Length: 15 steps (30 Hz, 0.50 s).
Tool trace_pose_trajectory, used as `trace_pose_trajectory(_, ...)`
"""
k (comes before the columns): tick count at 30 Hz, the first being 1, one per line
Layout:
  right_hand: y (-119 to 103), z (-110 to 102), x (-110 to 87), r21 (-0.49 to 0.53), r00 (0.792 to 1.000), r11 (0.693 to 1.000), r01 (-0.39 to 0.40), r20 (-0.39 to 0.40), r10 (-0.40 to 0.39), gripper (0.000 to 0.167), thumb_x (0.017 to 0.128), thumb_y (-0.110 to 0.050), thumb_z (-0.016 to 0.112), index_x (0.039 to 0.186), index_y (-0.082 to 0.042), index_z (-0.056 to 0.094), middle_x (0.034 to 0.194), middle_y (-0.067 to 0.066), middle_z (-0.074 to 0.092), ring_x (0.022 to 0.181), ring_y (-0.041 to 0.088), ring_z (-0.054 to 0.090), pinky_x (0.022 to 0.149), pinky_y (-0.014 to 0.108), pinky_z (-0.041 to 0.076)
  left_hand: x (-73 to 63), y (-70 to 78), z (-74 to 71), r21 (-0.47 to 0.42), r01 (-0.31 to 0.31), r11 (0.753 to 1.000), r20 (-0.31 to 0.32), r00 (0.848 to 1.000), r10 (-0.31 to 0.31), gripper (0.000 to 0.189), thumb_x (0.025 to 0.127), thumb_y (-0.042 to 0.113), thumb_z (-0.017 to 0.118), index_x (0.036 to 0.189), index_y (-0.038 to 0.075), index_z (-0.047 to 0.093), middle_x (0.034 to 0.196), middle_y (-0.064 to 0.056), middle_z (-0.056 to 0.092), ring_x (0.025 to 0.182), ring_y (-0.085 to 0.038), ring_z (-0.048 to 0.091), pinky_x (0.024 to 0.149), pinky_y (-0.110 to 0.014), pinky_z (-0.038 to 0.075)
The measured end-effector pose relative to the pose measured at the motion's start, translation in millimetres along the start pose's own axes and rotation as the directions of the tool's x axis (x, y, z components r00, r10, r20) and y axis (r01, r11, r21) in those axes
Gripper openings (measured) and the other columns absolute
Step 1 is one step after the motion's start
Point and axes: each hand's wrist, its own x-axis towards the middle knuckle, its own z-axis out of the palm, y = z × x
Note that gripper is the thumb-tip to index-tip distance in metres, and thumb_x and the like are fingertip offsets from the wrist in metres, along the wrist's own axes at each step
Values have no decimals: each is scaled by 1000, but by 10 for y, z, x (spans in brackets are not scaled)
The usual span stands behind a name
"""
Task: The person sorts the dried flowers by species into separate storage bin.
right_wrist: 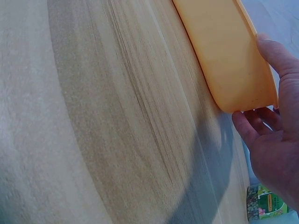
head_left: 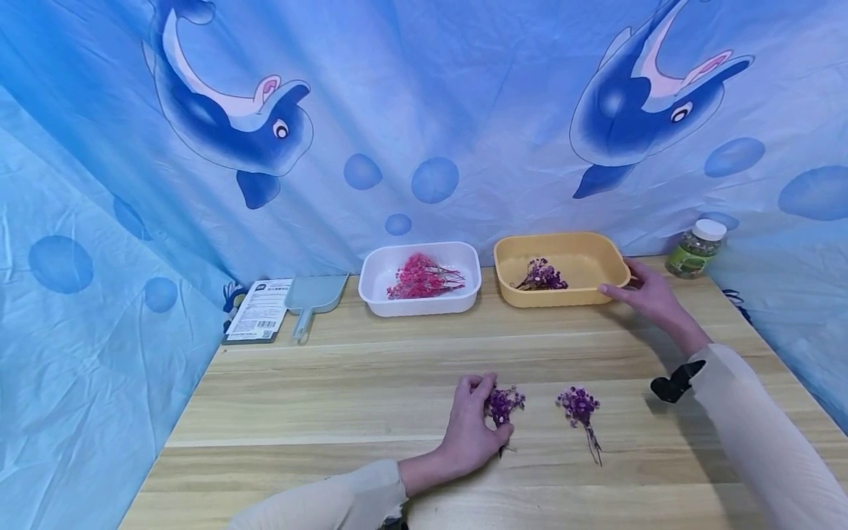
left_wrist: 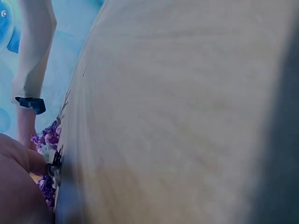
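My left hand [head_left: 472, 428] is low over the table, with thumb and fingers curled round a small bunch of purple dried flowers [head_left: 505, 405]; in the left wrist view, the thumb meets its dark stems at the tabletop. To the right lies a second purple bunch [head_left: 578, 405], stems toward me. At the back, my right hand [head_left: 645, 294] grips the right end of a yellow tray [head_left: 550, 297], thumb on the front rim and fingers round the end wall. Another purple bunch [head_left: 543, 275] lies inside that tray. The right wrist view shows the tray's outer wall [right_wrist: 229, 56] against the fingertips.
Left of the yellow tray stands a white tray [head_left: 424, 306] holding pink dried flowers [head_left: 424, 278]. A pale blue dustpan [head_left: 316, 293] and a printed package [head_left: 261, 309] lie at the back left. A lidded jar [head_left: 695, 249] stands at the back right, before a blue curtain [head_left: 411, 88].
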Motion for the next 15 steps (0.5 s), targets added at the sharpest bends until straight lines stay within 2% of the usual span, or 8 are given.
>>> trace_pose_trajectory(6,8,3,-2,-3,1000,1000,-5,4,5,96,94,-39,71,157,5,13,152,38,26,133,54,35,106,63,35,32,-37,-18,-20,-30,999,9,999,30,61,68,-4,80,126,-7,62,114,-9,50,89,-12,52,82,-22,50)
trace_pose_trajectory(15,7,3,3,-3,1000,1000,-5,-3,5,96,94,-40,70,157,6,14,152,38,26,134,54,35,106,63,35,88,-68,-58,-57,-29,998,13,999,30,49,68,-8,74,117,-6,67,107,-8,53,83,-11,54,78,-22,51)
